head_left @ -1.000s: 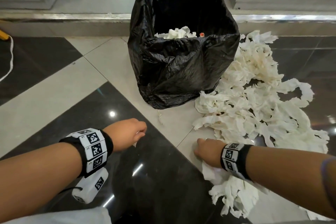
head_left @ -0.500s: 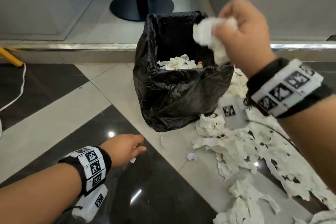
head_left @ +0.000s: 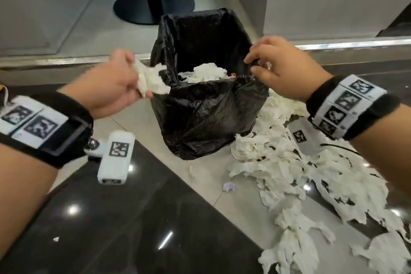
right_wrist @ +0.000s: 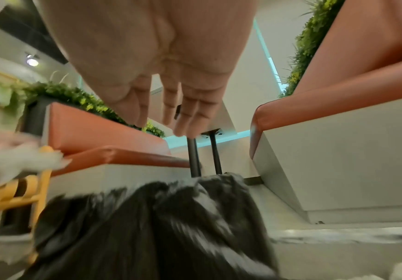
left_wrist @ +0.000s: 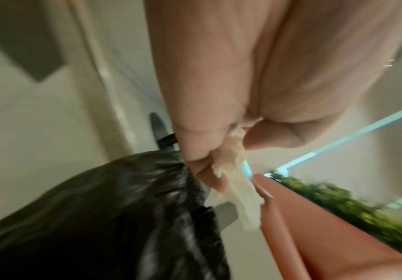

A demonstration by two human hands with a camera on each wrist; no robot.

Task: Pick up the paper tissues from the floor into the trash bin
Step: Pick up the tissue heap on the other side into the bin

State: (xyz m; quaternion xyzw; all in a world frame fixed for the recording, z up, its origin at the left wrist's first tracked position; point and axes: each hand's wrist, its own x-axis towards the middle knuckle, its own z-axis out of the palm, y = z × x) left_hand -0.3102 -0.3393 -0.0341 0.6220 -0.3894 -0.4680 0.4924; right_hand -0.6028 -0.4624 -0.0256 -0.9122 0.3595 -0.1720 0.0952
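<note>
Head view. The trash bin (head_left: 209, 104), lined with a black bag, stands on the floor (head_left: 133, 218) and already holds a layer of tissues (head_left: 204, 72). The left hand (head_left: 113, 87) grips a wad of tissue (head_left: 151, 82) at the bin's left rim, not yet over the opening. The right hand (head_left: 282, 69) hovers at the right rim with fingers spread and loosely bent, holding nothing. A large heap of paper tissues (head_left: 300, 184) lies on the floor to the right of the bin, with a small scrap (head_left: 229, 186) near it; by this view only a minor share of the task is done.

Left wrist view. Fingers (left_wrist: 195, 136) and thumb pinch a strip of the tissue wad (left_wrist: 238, 181) just beside the black bag (left_wrist: 99, 217).

Right wrist view. The right fingers (right_wrist: 190, 113) are extended and apart above the bag (right_wrist: 159, 227); nothing lies between them.

Change from half a second earlier. Then the right hand held a wad above the bin and the left hand was low near the floor; now the right hand is empty and the left hand has come up with its own wad.
</note>
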